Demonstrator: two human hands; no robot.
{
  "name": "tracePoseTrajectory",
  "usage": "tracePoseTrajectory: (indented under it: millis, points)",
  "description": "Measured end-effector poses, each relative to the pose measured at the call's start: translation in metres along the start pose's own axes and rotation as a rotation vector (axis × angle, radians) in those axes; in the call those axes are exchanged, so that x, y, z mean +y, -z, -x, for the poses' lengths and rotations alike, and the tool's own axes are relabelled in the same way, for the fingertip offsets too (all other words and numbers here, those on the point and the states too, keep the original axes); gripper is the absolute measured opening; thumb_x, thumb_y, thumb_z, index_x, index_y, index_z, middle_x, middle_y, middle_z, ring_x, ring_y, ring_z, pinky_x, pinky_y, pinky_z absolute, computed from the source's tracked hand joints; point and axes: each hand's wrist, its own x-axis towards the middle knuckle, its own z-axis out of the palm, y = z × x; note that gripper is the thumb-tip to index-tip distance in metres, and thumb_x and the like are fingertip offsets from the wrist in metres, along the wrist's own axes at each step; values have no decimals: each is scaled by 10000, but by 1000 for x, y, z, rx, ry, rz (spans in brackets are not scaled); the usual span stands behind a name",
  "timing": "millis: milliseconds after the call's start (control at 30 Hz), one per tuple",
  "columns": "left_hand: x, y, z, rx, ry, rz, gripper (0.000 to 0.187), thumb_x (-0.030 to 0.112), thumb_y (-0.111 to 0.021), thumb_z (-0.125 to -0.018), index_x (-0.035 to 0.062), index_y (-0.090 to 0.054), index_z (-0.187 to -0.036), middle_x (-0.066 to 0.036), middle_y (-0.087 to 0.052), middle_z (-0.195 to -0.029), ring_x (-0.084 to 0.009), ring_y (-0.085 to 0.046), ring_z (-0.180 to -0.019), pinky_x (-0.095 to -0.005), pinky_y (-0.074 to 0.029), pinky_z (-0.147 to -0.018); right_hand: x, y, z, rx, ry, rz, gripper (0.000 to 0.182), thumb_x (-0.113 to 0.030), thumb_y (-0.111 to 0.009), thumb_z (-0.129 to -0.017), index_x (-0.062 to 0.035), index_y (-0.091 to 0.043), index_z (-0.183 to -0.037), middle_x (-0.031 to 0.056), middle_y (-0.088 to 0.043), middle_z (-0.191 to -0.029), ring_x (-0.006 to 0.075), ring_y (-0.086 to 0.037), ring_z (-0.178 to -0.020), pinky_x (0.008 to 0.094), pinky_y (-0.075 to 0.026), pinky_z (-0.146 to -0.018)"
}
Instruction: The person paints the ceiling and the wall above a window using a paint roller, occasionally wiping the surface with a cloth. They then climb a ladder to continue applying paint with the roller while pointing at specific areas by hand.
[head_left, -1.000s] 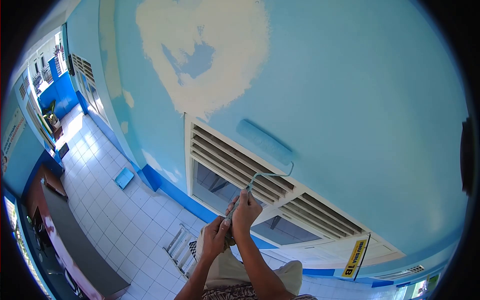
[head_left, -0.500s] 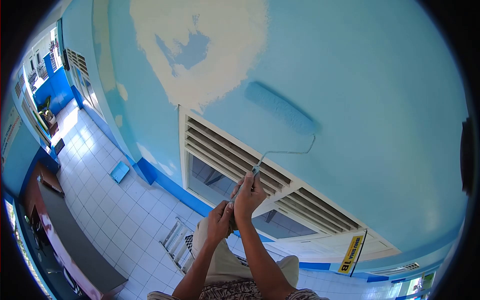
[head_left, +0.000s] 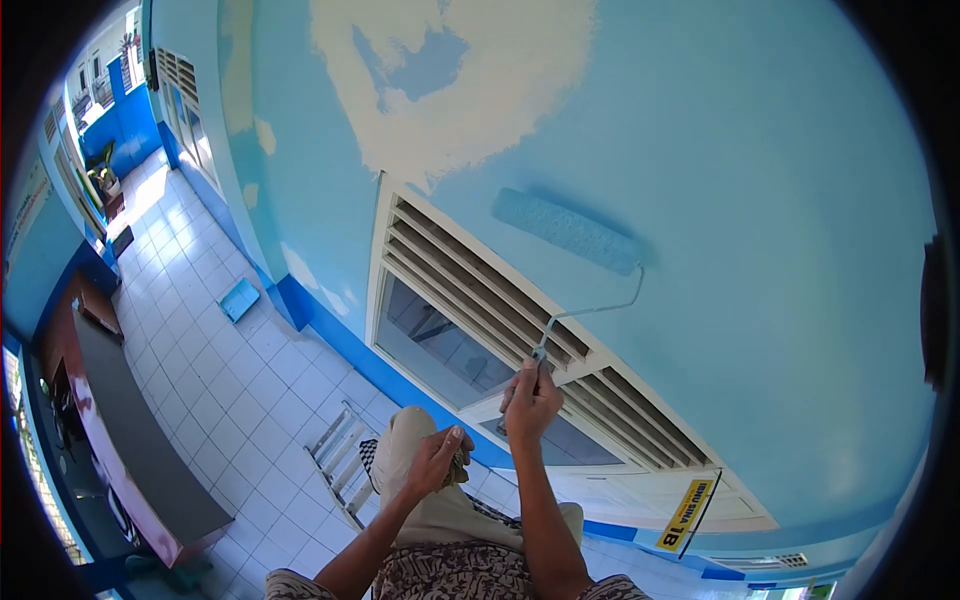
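Observation:
My right hand is wrapped round the handle of a paint roller. The blue, fluffy roller sleeve lies over the light blue wall, with a shadow along its upper edge, and its bent wire frame runs down to the handle. Lower down, by my raised knee, my left hand is off the roller with its fingers curled; I cannot tell what is in them. Above the roller, a cream patch surrounds a blue-grey spot.
Below the roller is a window with white louvre slats. A metal ladder stands beneath me on the tiled floor. On the floor sits a blue paint tray. A yellow sign juts out at lower right, and a long desk is at left.
My left hand has let go of the roller handle and dropped toward my knee. The right hand still holds the roller, and the sleeve's shadow on the wall has widened. My view has shifted.

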Motion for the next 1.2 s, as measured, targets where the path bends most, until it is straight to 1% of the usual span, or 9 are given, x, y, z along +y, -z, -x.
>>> tracePoseTrajectory:
  millis: [133, 233, 300, 400, 500, 533, 633, 1100, 1200]
  points:
    - [-35, -11, 2, -1, 55, -28, 567, 481, -429, -1063, -5, -643, -866, -68, -636, -728, -125, -594, -652, -293, -482, -611, 17, 58, -53, -81, 244, 284, 255, -206, -578, -1025, 32, -670, -1012, 16, -532, -571, 54, -492, -477, 246, -367, -441]
    - [-36, -24, 2, -12, 137, -102, 557, 491, -462, -1048, 1, -640, -853, -77, -637, -714, -133, -603, -649, -305, -483, -607, 10, 76, -84, -156, 358, 510, 259, -195, -602, -1006, 45, -673, -1073, 84, -601, -627, 123, -547, -521, 277, -423, -505]
    - [-43, -28, 3, -45, 233, -168, 553, 497, -485, -1037, 2, -642, -847, -85, -640, -702, -131, -608, -648, -309, -486, -604, 8, 80, -93, -190, 477, 636, 279, -184, -613, -992, 56, -667, -1122, 170, -664, -729, 241, -616, -574, 339, -482, -556]
    - [-79, -25, -8, -95, 235, -314, 588, 551, -534, -997, -11, -648, -867, -85, -654, -653, -215, -701, -554, -354, -546, -565, -2, 95, -89, -190, 432, 779, 295, -179, -610, -989, 74, -661, -1131, 228, -692, -832, 343, -662, -667, 390, -514, -605]
    - [-98, -24, -11, -136, 255, -492, 563, 537, -544, -994, -7, -658, -901, -116, -691, -690, -223, -718, -599, -367, -558, -613, -1, 133, -83, -217, 561, 896, 328, -159, -601, -988, 98, -640, -1188, 231, -694, -851, 343, -685, -698, 405, -521, -607]
    - [-101, -23, -12, -151, 300, -540, 544, 525, -565, -979, -5, -670, -916, -148, -699, -730, -288, -707, -674, -413, -544, -673, -2, 147, -79, -212, 631, 937, 333, -143, -599, -986, 104, -633, -1206, 230, -692, -853, 345, -682, -695, 408, -519, -604]
    - [-101, -21, -14, -201, 388, -569, 506, 499, -595, -960, 1, -684, -940, -183, -711, -784, -349, -699, -764, -454, -533, -744, -6, 181, -68, -231, 550, 1086, 335, -116, -594, -983, 108, -622, -1230, 230, -682, -837, 343, -671, -673, 408, -514, -590]
    - [-102, -18, -22, -188, 428, -569, 440, 460, -637, -940, 53, -657, -1105, -225, -706, -833, -382, -691, -863, -466, -516, -813, -31, 44, -131, -270, 778, 1254, 379, -224, -570, -1005, 41, -618, -1271, 169, -622, -709, 338, -646, -578, 412, -524, -514]
    - [-103, -15, -21, -201, 446, -564, 478, 428, -614, -964, 30, -589, -1226, -210, -728, -878, -324, -724, -867, -467, -533, -825, -35, 40, -131, -290, 804, 1273, 388, -233, -563, -1008, 34, -607, -1286, 165, -623, -705, 333, -629, -539, 408, -518, -487]
